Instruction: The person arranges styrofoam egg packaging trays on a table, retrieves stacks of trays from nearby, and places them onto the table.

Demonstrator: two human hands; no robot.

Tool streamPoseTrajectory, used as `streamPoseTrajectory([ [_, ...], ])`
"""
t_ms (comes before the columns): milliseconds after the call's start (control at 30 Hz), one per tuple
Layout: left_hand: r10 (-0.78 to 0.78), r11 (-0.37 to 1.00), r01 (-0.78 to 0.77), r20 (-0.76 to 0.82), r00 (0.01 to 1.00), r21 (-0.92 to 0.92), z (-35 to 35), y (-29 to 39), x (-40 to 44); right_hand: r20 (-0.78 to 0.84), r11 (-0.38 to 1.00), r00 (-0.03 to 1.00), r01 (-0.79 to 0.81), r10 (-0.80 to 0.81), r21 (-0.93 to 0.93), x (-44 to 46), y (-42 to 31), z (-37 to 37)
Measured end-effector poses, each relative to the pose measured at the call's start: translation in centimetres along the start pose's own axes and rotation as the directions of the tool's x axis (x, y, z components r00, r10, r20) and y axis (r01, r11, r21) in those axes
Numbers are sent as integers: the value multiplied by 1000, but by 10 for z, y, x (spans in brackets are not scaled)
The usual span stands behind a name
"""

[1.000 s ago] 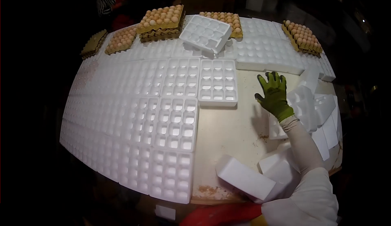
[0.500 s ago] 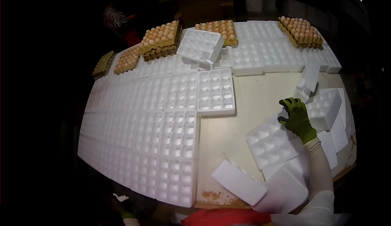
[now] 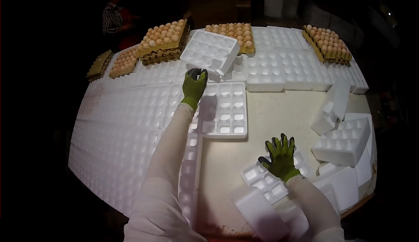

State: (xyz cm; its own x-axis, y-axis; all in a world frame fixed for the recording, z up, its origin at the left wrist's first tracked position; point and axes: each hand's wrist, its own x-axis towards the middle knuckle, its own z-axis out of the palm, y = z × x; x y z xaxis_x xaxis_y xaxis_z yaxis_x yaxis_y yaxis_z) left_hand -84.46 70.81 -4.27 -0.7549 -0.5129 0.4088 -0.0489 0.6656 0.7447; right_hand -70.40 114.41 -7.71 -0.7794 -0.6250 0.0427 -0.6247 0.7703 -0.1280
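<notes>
My left hand (image 3: 194,85), in a green and black glove, reaches forward over the white foam egg trays (image 3: 131,106). Its fingers are curled, and whatever is between them is too small to make out. Just beyond them a tilted foam tray (image 3: 209,49) rests on other trays, a broken bit at its near edge. Beneath my left forearm is a separate foam tray (image 3: 231,106). My right hand (image 3: 281,158), gloved alike, lies open with spread fingers on a loose foam tray (image 3: 265,181) at the front right.
Cardboard trays of eggs (image 3: 161,37) stand along the back, with another egg stack (image 3: 327,43) at the far right. Loose foam pieces (image 3: 345,141) pile up on the right. A white foam block (image 3: 257,211) lies near the front edge. Back left, a person (image 3: 115,19) stands in the dark.
My left hand has come from the lower left, where it held a white scrap, up to the tilted tray. My right hand has moved nearer and spread its fingers; the tray under it has shifted.
</notes>
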Motion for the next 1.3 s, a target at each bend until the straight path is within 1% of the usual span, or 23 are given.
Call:
streamPoseTrajectory([
  [67, 110, 934, -142, 113, 987, 327, 7, 51, 0, -55, 999, 998, 9, -7, 34, -4, 1, -4],
  [100, 193, 871, -269, 219, 957, 411, 9, 49, 4, -67, 999, 998, 15, -13, 37, -2, 0, -6],
  [200, 153, 812, -301, 316, 936, 500, 20, 35, 16, -111, 998, 994, 20, -14, 52, 0, 0, -5],
  [333, 192, 853, -346, 383, 904, 390, 33, 12, 29, -126, 995, 992, 9, 3, 95, 1, 0, -11],
  [467, 230, 857, -351, 329, 916, 377, 36, 14, 23, -136, 992, 991, 15, 1, 121, 3, 1, -9],
  [567, 424, 847, -447, 142, 895, 288, 41, 23, 17, -125, 993, 992, 20, -5, 116, 5, 2, -16],
  [633, 460, 866, -458, 41, 887, 202, 31, 43, 0, -156, 994, 988, 23, -6, 106, 3, 7, -15],
  [667, 529, 817, -529, 67, 846, 231, 16, 66, -23, -174, 992, 984, 44, -23, 120, 4, 2, -13],
  [800, 651, 696, -677, 187, 736, 241, -6, 104, -71, -180, 992, 983, 47, -25, 120, 2, 3, -10],
  [833, 644, 700, -684, 229, 729, 207, -10, 114, -81, -181, 993, 983, 49, -29, 106, 2, 4, -10],
  [900, 685, 653, -743, 307, 661, 143, -21, 134, -98, -112, 989, 994, 9, 7, 146, -1, 3, -5],
  [933, 701, 657, -749, 298, 648, 84, -25, 143, -106, -135, 988, 991, 3, 18, 154, -4, 2, 0],
  [967, 678, 686, -726, 330, 657, 35, -30, 154, -114, -71, 980, 997, -9, 23, 201, -6, 2, -2],
  [1000, 674, 706, -709, 315, 668, -8, -31, 163, -123, -170, 987, 985, 2, 26, 163, -12, 0, 1],
  [1033, 692, 686, -726, 344, 635, -41, -36, 166, -125, -99, 979, 995, 5, 15, 202, -7, 5, 3],
  [1067, 678, 697, -715, 367, 637, -47, -40, 162, -127, 91, 973, 996, -25, 4, 231, -3, 9, -21],
  [1100, 763, 598, -800, 341, 550, -49, -44, 166, -124, 183, 962, 983, -65, 16, 263, 11, 12, -37],
  [1133, 758, 591, -805, 372, 536, -44, -50, 163, -123, 109, 885, 988, -144, 106, 443, 26, 17, -31],
  [1167, 770, 573, -818, 369, 520, -44, -54, 168, -124, 87, 724, 969, -233, 233, 649, 36, 25, -45],
  [1200, 780, 567, -820, 369, 506, -75, -59, 186, -130, 84, 514, 938, -258, 336, 818, 42, 27, -73],
  [1233, 798, 536, -843, 351, 490, -43, -63, 203, -132, 146, 79, 926, -184, 349, 980, 31, 29, -111],
  [1267, 817, 503, -864, 335, 470, -15, -65, 221, -136, 201, -373, 921, -67, 334, 925, 14, 29, -152],
  [1300, 813, 553, -824, 299, 500, -125, -63, 236, -141, 170, -360, 919, -33, 356, 932, -1, 25, -185],
])
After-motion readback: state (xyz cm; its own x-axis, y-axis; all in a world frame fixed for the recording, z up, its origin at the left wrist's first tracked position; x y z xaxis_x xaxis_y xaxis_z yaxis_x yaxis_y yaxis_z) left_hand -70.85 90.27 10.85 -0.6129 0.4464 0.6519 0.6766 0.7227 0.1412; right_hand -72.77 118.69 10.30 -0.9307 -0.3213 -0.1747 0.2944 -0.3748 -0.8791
